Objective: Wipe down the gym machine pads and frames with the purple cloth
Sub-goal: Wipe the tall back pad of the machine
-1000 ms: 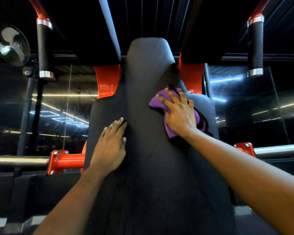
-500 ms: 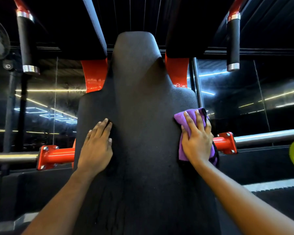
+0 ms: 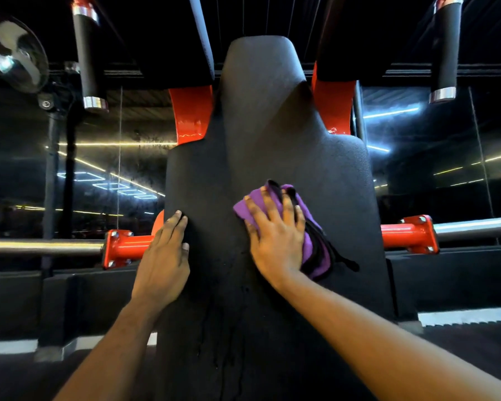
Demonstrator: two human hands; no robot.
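Note:
A tall black back pad (image 3: 275,134) of a gym machine fills the middle of the view. My right hand (image 3: 275,241) presses the purple cloth (image 3: 313,241) flat against the middle of the pad, fingers spread and straight. The cloth has black edging and bunches out to the right of my palm. My left hand (image 3: 164,259) rests flat on the pad's left edge, fingers together and straight. Wet streaks run down the lower part of the pad.
Red frame brackets (image 3: 191,114) stand behind the pad's top. Red hubs with steel bars (image 3: 122,248) stick out on both sides at hand height. Black padded handles (image 3: 88,56) hang at upper left and upper right. A fan (image 3: 18,59) is mounted far left.
My right hand has slid the cloth from the pad's right edge leftward to its middle. My left hand has shifted slightly outward to the pad's left edge.

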